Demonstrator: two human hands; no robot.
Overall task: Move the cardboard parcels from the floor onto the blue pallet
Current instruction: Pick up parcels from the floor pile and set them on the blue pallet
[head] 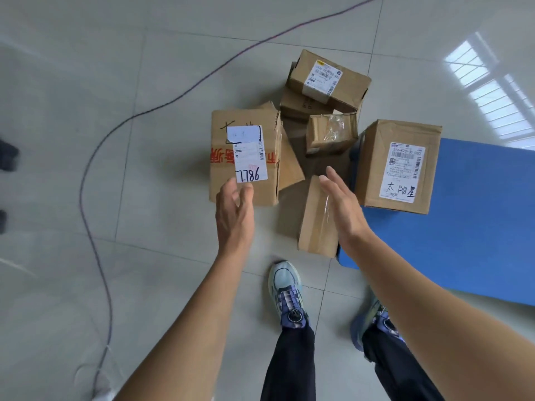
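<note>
Several cardboard parcels lie heaped on the tiled floor. A parcel with red tape and a label reading 7786 [244, 157] sits at the left of the heap. My left hand [234, 215] hovers open over its near edge. A narrow taped parcel [317, 224] lies at the front, and my right hand [344, 206] is open just above its right side. A larger labelled parcel [398, 166] stands on the left corner of the blue pallet [469, 241]. Behind are a small plastic-wrapped parcel [331, 134] and a labelled parcel [328, 79] on top of others.
A dark cable [95, 157] snakes across the floor on the left. My two feet in blue shoes [286, 293] stand just before the heap. Dark shapes [7, 157] sit at the left edge. Window light reflects on the tiles at top right.
</note>
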